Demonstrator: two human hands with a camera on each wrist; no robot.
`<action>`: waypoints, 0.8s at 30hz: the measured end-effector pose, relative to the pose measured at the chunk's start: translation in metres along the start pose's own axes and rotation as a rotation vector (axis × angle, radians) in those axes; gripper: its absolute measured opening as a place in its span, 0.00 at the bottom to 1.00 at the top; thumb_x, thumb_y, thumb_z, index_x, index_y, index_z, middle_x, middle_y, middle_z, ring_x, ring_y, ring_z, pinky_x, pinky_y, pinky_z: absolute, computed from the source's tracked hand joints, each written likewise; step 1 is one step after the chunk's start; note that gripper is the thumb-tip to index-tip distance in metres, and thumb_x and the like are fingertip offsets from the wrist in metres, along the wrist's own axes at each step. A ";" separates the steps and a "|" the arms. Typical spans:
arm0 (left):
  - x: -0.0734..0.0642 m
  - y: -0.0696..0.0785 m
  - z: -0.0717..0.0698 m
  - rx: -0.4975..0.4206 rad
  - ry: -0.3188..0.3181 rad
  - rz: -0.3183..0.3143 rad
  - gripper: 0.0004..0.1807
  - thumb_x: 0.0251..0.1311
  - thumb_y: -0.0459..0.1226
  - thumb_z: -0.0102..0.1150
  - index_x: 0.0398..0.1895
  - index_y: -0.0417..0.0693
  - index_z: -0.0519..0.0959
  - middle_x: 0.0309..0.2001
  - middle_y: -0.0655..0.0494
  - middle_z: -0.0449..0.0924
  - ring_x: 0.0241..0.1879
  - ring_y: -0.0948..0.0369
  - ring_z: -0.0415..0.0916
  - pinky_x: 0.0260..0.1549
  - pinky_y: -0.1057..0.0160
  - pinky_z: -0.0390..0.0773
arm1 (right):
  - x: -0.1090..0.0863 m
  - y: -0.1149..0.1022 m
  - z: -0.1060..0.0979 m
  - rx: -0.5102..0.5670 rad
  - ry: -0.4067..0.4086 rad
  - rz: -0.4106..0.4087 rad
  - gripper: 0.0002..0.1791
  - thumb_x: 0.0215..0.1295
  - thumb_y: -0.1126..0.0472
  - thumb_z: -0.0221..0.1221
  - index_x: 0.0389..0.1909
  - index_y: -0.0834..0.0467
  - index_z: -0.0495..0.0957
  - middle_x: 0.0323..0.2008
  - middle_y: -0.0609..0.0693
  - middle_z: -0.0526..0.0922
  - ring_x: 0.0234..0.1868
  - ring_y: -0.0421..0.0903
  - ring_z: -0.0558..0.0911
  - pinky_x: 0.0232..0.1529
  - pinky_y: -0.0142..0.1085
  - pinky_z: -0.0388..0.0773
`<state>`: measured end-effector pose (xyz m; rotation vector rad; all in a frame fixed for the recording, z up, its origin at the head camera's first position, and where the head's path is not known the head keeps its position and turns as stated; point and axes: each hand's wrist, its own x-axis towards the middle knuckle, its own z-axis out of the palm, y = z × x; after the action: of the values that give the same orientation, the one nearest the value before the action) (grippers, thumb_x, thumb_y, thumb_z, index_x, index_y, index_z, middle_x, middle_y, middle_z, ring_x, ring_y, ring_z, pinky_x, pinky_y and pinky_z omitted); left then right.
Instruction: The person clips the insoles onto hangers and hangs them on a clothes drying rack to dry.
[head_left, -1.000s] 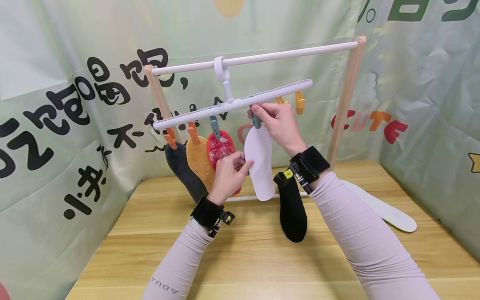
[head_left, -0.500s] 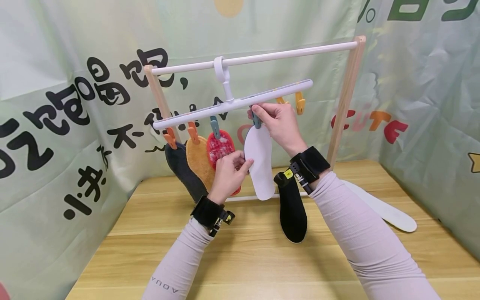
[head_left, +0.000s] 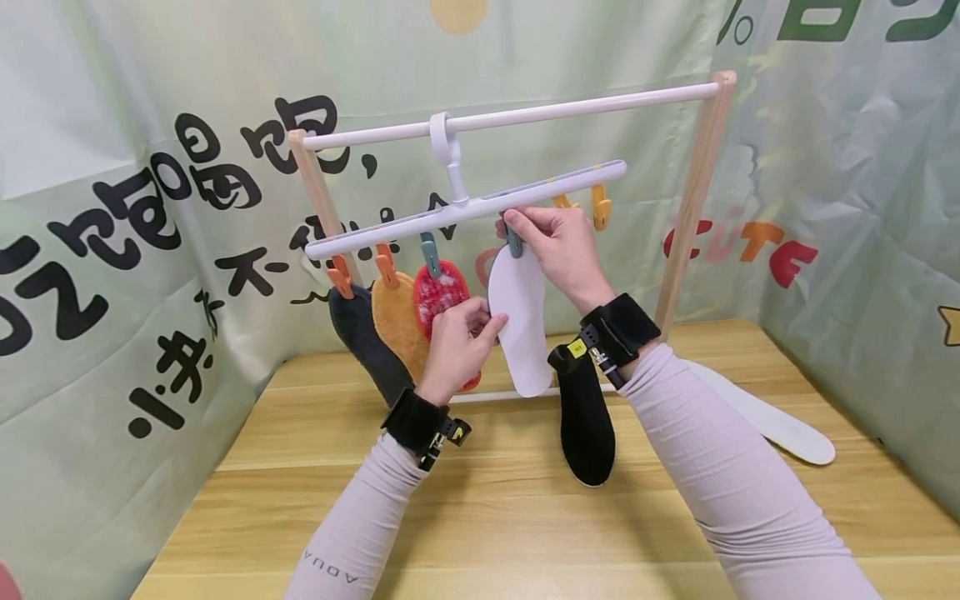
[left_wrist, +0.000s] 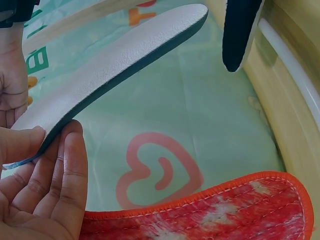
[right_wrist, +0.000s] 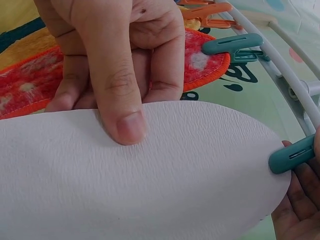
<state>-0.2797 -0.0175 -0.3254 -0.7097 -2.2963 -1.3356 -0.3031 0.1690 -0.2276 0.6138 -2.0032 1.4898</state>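
Note:
A white insole (head_left: 521,325) with a dark underside hangs below the white clip hanger (head_left: 487,204). My left hand (head_left: 456,348) pinches its left edge, thumb on the white face and fingers behind, as the left wrist view shows. My right hand (head_left: 564,246) grips the teal clothespin (right_wrist: 292,155) at the insole's top end; the clothespin's tip overlaps the white face in the right wrist view. Left of it, a red insole (head_left: 441,292) hangs from another teal clothespin (head_left: 430,254). A mustard insole (head_left: 396,317) and a dark grey insole (head_left: 363,337) hang from orange clothespins (head_left: 386,265).
A rack with a white rod (head_left: 585,104) and wooden posts (head_left: 693,204) carries the tilted hanger. Two yellow clothespins (head_left: 601,207) hang at its right end. A black insole (head_left: 587,425) and a white insole (head_left: 787,429) are at the right, over the wooden table (head_left: 525,533).
The lower end of the white insole has risen slightly, and its top now sits a little higher against the teal clothespin. Both hands keep nearly the same place and grip.

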 end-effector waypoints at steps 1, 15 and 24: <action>0.000 0.000 0.000 -0.004 0.000 -0.002 0.08 0.72 0.39 0.70 0.40 0.43 0.86 0.31 0.50 0.90 0.31 0.55 0.88 0.33 0.65 0.86 | 0.000 0.000 0.000 0.001 -0.001 0.002 0.13 0.77 0.54 0.66 0.44 0.60 0.93 0.41 0.58 0.94 0.45 0.35 0.88 0.43 0.29 0.77; 0.000 -0.002 -0.003 -0.021 0.018 0.008 0.08 0.70 0.38 0.71 0.39 0.41 0.86 0.31 0.48 0.90 0.30 0.56 0.88 0.33 0.66 0.86 | -0.003 0.001 0.001 0.032 -0.052 0.043 0.14 0.77 0.53 0.65 0.50 0.58 0.92 0.42 0.56 0.94 0.47 0.39 0.88 0.44 0.30 0.79; -0.001 -0.004 -0.004 -0.021 0.022 -0.005 0.08 0.71 0.38 0.70 0.40 0.41 0.86 0.32 0.47 0.90 0.31 0.51 0.90 0.35 0.62 0.88 | -0.009 -0.001 0.001 0.027 -0.078 0.088 0.17 0.79 0.50 0.63 0.58 0.57 0.89 0.50 0.56 0.93 0.49 0.40 0.88 0.39 0.29 0.80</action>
<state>-0.2812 -0.0231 -0.3267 -0.6929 -2.2720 -1.3646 -0.2959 0.1677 -0.2336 0.6106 -2.0966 1.5695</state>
